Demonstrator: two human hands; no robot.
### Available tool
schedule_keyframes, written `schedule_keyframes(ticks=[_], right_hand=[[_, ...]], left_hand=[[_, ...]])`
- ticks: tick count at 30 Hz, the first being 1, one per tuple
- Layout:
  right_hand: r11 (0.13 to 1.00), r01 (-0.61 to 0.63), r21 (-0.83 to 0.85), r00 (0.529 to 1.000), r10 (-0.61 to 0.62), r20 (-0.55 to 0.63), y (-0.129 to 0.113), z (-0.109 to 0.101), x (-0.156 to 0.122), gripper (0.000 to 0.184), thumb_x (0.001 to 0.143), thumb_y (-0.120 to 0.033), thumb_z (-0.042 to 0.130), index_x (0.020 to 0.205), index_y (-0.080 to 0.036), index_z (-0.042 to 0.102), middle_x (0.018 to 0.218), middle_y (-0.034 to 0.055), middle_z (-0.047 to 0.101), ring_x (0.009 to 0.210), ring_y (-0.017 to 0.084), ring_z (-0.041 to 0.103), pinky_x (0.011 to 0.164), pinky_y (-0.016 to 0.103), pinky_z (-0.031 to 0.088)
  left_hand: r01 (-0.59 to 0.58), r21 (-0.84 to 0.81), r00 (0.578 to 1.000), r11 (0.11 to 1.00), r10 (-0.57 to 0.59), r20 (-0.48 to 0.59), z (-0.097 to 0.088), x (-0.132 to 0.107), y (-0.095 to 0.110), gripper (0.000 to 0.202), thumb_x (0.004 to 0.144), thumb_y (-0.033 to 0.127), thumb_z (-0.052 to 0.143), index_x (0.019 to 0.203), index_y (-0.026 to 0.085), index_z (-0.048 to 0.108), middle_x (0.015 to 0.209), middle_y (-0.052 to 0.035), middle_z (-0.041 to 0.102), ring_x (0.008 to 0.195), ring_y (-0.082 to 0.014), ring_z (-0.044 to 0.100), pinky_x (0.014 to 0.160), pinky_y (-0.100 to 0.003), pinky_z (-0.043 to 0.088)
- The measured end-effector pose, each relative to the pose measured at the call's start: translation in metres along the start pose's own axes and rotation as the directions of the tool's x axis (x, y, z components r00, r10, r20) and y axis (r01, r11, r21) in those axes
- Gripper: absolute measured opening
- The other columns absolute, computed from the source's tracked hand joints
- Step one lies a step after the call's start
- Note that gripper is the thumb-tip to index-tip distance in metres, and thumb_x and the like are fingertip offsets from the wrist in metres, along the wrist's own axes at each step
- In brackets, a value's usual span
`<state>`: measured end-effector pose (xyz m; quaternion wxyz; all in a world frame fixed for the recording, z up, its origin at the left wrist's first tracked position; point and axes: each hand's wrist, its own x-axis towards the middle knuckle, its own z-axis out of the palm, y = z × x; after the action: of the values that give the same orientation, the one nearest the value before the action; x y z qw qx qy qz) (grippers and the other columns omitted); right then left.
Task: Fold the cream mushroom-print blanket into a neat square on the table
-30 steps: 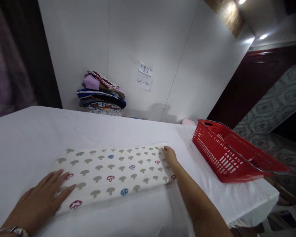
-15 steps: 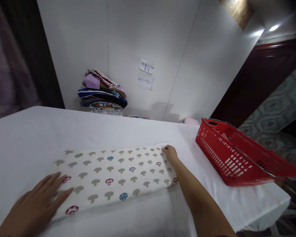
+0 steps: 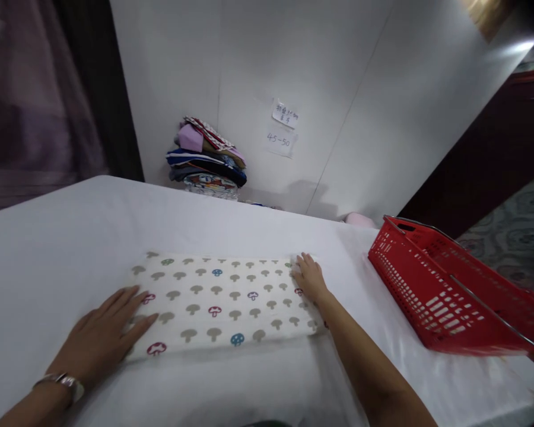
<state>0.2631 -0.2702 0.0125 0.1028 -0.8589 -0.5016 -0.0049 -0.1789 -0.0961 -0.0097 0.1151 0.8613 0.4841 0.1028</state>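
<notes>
A pale panelled wall (image 3: 169, 71) rose behind everything, and in front of it spread a wide bench (image 3: 48, 249) under a white cover. Near the middle of the near part of that bench lay the mushroom-print cloth (image 3: 240, 305), a long, flat strip running from left to right, its far edge a little uneven. A thin-looking fabric like this probably answered best to a light, even press, with both ends held level and any slack eased outward; a hard drag on one end would likely have rucked it or skewed its edges.

To the right of the cloth, well apart from it, a red plastic basket (image 3: 436, 302) stood at the bench's right side, with pierced walls and thin metal handles along its rim. Its near wall hid the floor inside, so its contents could not be told. Against the wall, at the far edge of the bench, leaned a stack of folded fabrics (image 3: 209, 169).

The left hand (image 3: 102, 332) lay palm down over the cloth's left end, fingers spread. The right hand (image 3: 310, 279) rested on the far right corner, fingers extended and slightly parted. Two paper notes (image 3: 280, 140) were fixed to the wall, the lower reading "45-50".
</notes>
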Motion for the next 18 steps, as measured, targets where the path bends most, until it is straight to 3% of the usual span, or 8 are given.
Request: schedule_keyframes(ticks=[2,5,8,13,18], right_hand=[[0.997,0.066,-0.042,0.994,-0.062,0.085,-0.006,0.003,-0.004,0.049,0.092,-0.037,0.035,0.138,-0.020,0.033,0.147,0.0071,0.024,0.136,0.022,0.016,0.107,0.043,0.014],[0.997,0.039,-0.061,0.989,-0.030,0.145,-0.012,0.003,-0.007,0.048,0.093,-0.038,0.031,0.137,-0.020,0.033,0.147,0.0079,0.025,0.135,0.023,0.017,0.106,0.047,0.014],[0.996,0.044,-0.077,0.993,-0.035,0.113,-0.020,0.001,-0.018,0.047,0.093,-0.037,0.032,0.136,-0.019,0.036,0.147,0.0095,0.023,0.136,0.024,0.014,0.106,0.049,0.012],[0.978,0.208,0.003,0.970,-0.207,0.128,-0.036,0.008,-0.051,0.046,0.092,-0.037,0.033,0.135,-0.021,0.038,0.146,0.0068,0.027,0.136,0.021,0.017,0.108,0.043,0.012],[0.983,0.160,0.093,0.982,-0.168,0.087,-0.042,0.011,-0.064,0.042,0.090,-0.035,0.038,0.130,-0.022,0.045,0.143,0.0071,0.034,0.134,0.021,0.023,0.108,0.043,0.016]], left_hand=[[0.009,0.080,0.999,0.997,-0.012,0.034,-0.006,-0.003,0.008,0.068,0.077,0.052,0.032,0.134,0.017,0.041,0.147,-0.0043,0.029,0.137,-0.0204,0.018,0.107,-0.041,0.023],[0.013,0.104,0.999,0.995,-0.016,0.030,-0.011,-0.006,0.014,0.064,0.081,0.052,0.030,0.134,0.018,0.040,0.147,-0.0047,0.029,0.137,-0.0210,0.018,0.107,-0.042,0.023],[0.022,0.032,0.999,0.999,-0.022,-0.025,-0.012,-0.009,0.014,0.061,0.082,0.051,0.032,0.129,0.013,0.045,0.145,-0.0081,0.033,0.135,-0.0217,0.022,0.109,-0.038,0.022],[0.160,-0.101,0.979,0.982,-0.171,-0.112,-0.014,-0.014,0.013,0.060,0.083,0.049,0.035,0.131,0.013,0.042,0.144,-0.0103,0.033,0.130,-0.0249,0.033,0.108,-0.038,0.026],[0.154,-0.112,0.977,0.982,-0.168,-0.134,-0.013,-0.017,0.015,0.059,0.082,0.046,0.039,0.131,0.013,0.043,0.141,-0.0112,0.039,0.128,-0.0260,0.037,0.108,-0.036,0.027]])
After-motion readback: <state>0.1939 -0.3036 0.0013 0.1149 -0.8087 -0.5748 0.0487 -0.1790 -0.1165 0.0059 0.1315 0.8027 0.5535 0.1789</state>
